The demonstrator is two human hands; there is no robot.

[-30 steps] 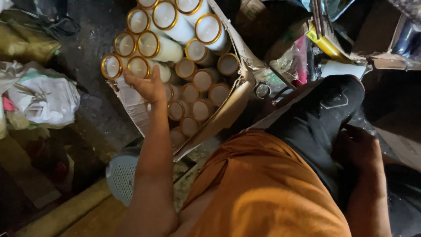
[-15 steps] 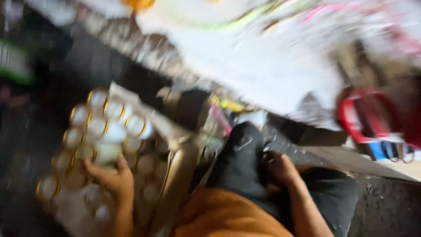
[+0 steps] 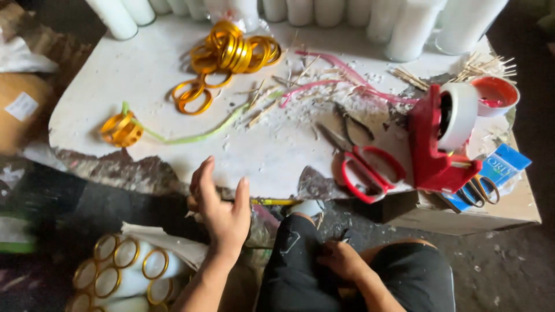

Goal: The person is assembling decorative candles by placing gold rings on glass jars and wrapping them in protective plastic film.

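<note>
— Item one: the hands?

— The person's left hand (image 3: 222, 211) is hovering at the near edge of the white table (image 3: 144, 75), fingers spread wide, holding nothing. The right hand (image 3: 341, 260) is resting on a black trouser knee (image 3: 289, 260), fingers bent against the cloth; whether they are pinching anything cannot be told.

— Item two: the goods?

— Gold-rimmed white cylinders (image 3: 124, 271) are standing packed together low on the left, just beside the left forearm. Loose gold rings (image 3: 234, 52) are lying heaped at the far side of the table, well apart from either hand.

— Step in hand?

— By judgement, a pause between handlings: neither hand is gripping stock. Any pick from the table would call for a reach across its littered top, clear of the red scissors (image 3: 370, 170) and red tape dispenser (image 3: 433, 144).

— Hard to make out?

— The cylinders are running off the bottom edge, so their count is unknown. Tall white cylinders (image 3: 404, 23) along the far edge are being cut off at the top. The floor on the left is too blurred and dark to read.
</note>
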